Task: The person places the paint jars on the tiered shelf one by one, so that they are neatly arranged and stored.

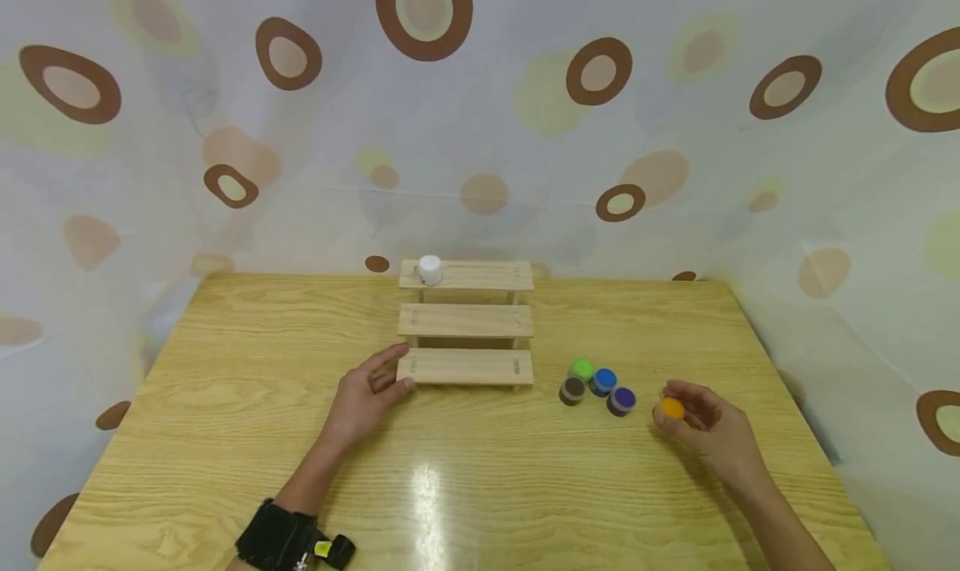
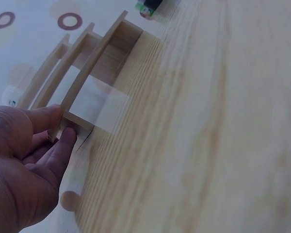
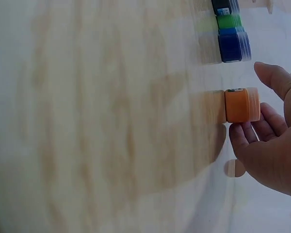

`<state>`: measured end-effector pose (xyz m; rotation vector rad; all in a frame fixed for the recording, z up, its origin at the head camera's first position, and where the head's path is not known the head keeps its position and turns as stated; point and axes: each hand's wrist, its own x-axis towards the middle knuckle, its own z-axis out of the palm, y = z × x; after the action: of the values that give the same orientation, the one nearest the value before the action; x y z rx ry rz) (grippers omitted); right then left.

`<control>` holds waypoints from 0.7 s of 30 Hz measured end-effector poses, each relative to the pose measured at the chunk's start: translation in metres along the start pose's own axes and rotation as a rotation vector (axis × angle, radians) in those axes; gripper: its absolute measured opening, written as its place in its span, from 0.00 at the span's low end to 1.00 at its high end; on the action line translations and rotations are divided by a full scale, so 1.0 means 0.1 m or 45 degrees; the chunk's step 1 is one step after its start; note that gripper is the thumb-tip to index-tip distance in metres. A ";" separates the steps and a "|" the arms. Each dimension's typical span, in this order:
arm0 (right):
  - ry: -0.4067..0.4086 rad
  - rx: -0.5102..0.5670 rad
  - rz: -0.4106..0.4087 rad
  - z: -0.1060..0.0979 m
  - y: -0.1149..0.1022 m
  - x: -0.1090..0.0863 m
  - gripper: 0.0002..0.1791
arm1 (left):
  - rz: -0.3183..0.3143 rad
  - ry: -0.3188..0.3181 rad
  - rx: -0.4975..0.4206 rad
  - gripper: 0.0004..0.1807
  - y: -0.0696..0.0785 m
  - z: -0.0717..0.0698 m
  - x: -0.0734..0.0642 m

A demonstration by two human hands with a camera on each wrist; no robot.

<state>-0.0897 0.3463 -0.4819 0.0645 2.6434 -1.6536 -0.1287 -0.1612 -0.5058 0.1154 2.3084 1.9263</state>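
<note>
Six jars [image 1: 603, 380], two hands [image 1: 358, 403] [image 1: 722, 438], three shelves [image 1: 465, 321], apparently one rack [image 1: 465, 368].

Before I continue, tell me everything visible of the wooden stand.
The wooden stand looks pale: three stepped planks on supports, the lowest in front, small unreadable marks near their ends. It stands upright on the table. A white jar sits toward the top plank's left end; the left hand grips the lowest plank's left end.
</note>
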 end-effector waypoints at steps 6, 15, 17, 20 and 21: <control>-0.016 -0.045 0.003 0.01 0.03 0.01 0.35 | -0.009 0.008 -0.010 0.33 0.01 0.01 -0.01; 0.008 -0.027 0.009 0.01 0.03 0.00 0.33 | 0.012 0.010 -0.029 0.33 0.02 0.02 -0.01; 0.008 -0.024 0.002 0.00 0.03 0.00 0.33 | 0.011 0.012 -0.025 0.33 0.02 0.02 0.00; 0.014 -0.028 -0.007 0.00 0.02 -0.01 0.32 | 0.009 0.016 -0.023 0.33 0.02 0.02 0.00; 0.016 -0.034 -0.016 0.00 0.02 -0.01 0.31 | 0.008 0.014 -0.023 0.33 0.01 0.02 0.00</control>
<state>-0.0887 0.3474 -0.4831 0.0583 2.6800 -1.6264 -0.1287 -0.1589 -0.5047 0.1111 2.2999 1.9551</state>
